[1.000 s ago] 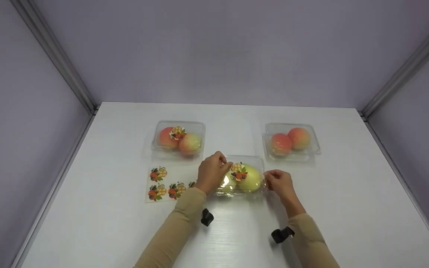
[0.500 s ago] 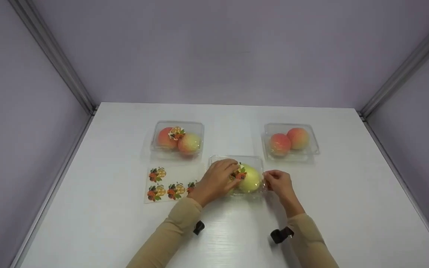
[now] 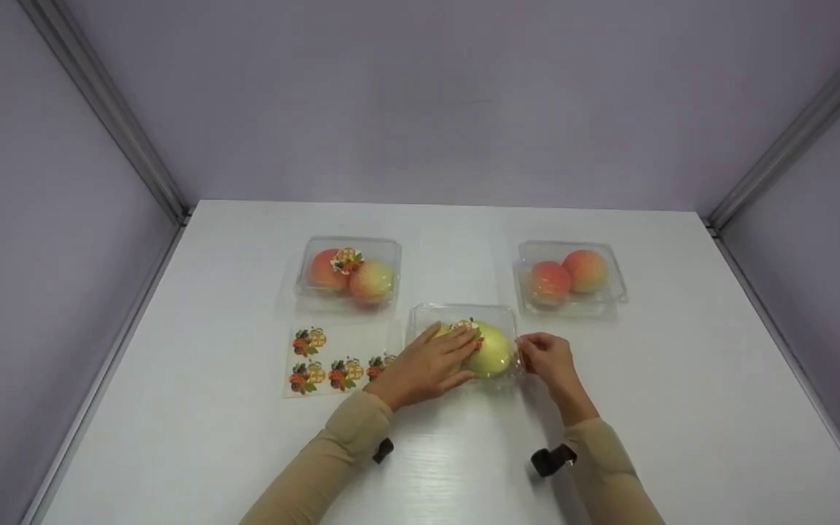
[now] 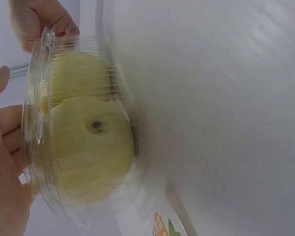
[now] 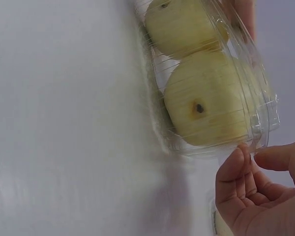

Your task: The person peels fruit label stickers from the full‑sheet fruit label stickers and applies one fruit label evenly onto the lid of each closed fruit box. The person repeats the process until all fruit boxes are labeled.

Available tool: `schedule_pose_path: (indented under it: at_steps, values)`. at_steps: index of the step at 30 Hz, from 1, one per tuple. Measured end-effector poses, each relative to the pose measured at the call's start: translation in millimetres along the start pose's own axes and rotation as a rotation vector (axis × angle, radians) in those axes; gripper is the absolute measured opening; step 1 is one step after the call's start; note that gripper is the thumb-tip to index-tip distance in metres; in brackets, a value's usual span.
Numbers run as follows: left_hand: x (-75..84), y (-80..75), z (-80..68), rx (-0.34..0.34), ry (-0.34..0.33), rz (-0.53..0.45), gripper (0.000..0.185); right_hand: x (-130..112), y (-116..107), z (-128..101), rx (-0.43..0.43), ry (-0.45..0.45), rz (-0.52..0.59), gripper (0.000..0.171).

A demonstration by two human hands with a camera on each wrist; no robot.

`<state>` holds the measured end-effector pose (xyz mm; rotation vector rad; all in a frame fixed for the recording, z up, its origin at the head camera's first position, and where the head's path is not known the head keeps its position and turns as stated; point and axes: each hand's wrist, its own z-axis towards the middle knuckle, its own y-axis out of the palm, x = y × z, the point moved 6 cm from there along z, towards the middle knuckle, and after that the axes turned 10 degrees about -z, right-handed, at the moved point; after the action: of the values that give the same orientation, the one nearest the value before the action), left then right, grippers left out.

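Note:
A clear plastic clamshell box [image 3: 496, 313] holding two round yellow-green fruits [image 5: 206, 98] stands at the table's middle. My left hand [image 3: 424, 368] lies across its lid with fingers extended, partly covering a fruit-print sticker [image 3: 478, 343]. In the left wrist view, the fingers [image 4: 10, 140] are right at the lid's top. At the box's right end, my right hand [image 3: 547, 357] pinches the rim between thumb and curled index finger. The right wrist view has this thumb [image 5: 275, 156] at the rim's corner.
A sheet with several similar stickers [image 3: 345, 373] lies left of the box. Behind it, a clamshell of two peaches with a sticker [image 3: 348, 261] stands at the left. Another clamshell of two peaches [image 3: 551, 283], its lid bare, stands at the right.
My left hand has gone from pinching fingers at the sticker's left edge to lying flat over it with fingers spread out. The right hand and the box have stayed put.

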<state>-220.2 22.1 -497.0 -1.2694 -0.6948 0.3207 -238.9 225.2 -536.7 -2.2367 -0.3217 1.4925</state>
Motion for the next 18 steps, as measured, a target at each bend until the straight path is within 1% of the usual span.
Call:
schedule_pose_path:
  at_steps: [2, 6, 9, 12, 14, 18]
  values:
    - [-1.7, -0.5, 0.1, 0.01, -0.012, -0.002, 0.055, 0.4, 0.2, -0.5, 0.001, 0.004, 0.002, 0.025]
    - [-5.6, -2.2, 0.4, 0.051, -0.034, -0.002, 0.054, 0.0, -0.1, -1.5, 0.01, -0.005, 0.011, 0.024]
    - [-9.3, -3.3, 0.3, 0.084, -0.067, 0.001, 0.055, -0.6, -0.7, -1.8, 0.023, -0.023, 0.027, 0.023]
    - [-12.5, -3.4, 0.3, 0.099, -0.103, 0.005, 0.056, -0.5, -0.9, -1.7, 0.025, -0.036, 0.032, 0.023]
    - [-13.7, -2.4, 0.4, 0.09, -0.124, -0.002, 0.057, -0.4, -0.6, -1.5, 0.023, -0.037, 0.03, 0.023]
    - [-12.4, 1.2, 0.4, 0.051, -0.138, -0.005, 0.061, 1.2, 0.1, -0.5, 0.011, -0.012, 0.014, 0.025]
